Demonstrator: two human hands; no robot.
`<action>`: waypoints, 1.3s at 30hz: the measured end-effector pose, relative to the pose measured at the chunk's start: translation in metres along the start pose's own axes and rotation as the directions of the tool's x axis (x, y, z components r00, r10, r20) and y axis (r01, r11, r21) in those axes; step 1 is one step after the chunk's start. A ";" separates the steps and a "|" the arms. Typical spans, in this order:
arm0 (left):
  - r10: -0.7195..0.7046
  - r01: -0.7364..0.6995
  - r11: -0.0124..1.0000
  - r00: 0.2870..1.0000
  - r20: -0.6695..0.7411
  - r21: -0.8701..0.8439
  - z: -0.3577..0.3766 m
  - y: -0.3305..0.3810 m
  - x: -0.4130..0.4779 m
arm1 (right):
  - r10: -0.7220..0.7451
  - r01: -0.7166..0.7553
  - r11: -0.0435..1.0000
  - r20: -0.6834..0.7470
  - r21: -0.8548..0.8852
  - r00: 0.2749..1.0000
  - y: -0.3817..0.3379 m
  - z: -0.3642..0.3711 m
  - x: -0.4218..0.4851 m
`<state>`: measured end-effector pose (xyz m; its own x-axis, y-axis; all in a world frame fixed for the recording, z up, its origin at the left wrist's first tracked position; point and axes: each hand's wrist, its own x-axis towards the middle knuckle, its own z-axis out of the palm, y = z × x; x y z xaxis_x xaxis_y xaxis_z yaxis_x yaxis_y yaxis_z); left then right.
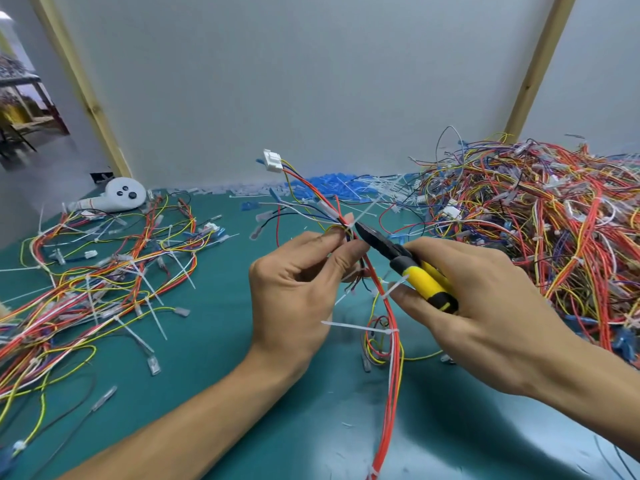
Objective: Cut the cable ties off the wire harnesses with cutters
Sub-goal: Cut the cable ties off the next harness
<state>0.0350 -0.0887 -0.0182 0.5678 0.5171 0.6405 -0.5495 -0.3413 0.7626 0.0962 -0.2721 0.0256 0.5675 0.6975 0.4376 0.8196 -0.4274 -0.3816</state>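
One harness is held above the counter – left hand fingers pinching its wires, right hand fingers clamped round one pair of cutters. Four white ties show along it, the top one at the cutter tips. Two wire piles flank it – left and right.

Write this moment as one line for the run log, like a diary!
left hand: pinches wire harness | right hand: grips yellow-handled cutters | tip: at white cable tie
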 end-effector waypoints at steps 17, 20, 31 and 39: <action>0.185 -0.174 0.962 0.982 -0.033 0.211 -0.012 0.009 0.006 | -0.068 0.062 0.996 0.086 0.064 0.994 0.010 -0.012 0.002; 0.175 -0.205 0.933 0.976 0.126 0.297 -0.014 0.008 0.009 | -0.088 0.086 0.996 0.093 0.031 0.992 0.010 -0.014 0.002; 0.147 -0.218 0.903 0.967 0.209 0.371 -0.017 0.005 0.020 | -0.093 0.095 0.995 0.080 -0.019 0.992 0.015 -0.021 0.004; 0.074 -0.130 0.951 0.977 0.200 0.280 -0.019 0.008 0.014 | -0.170 0.172 0.984 0.049 -0.041 0.984 0.023 -0.023 0.007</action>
<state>0.0271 -0.0694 -0.0045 0.6364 0.3230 0.7005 -0.4248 -0.6113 0.6677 0.1211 -0.2900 0.0385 0.4153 0.7874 0.4556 0.9075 -0.3243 -0.2668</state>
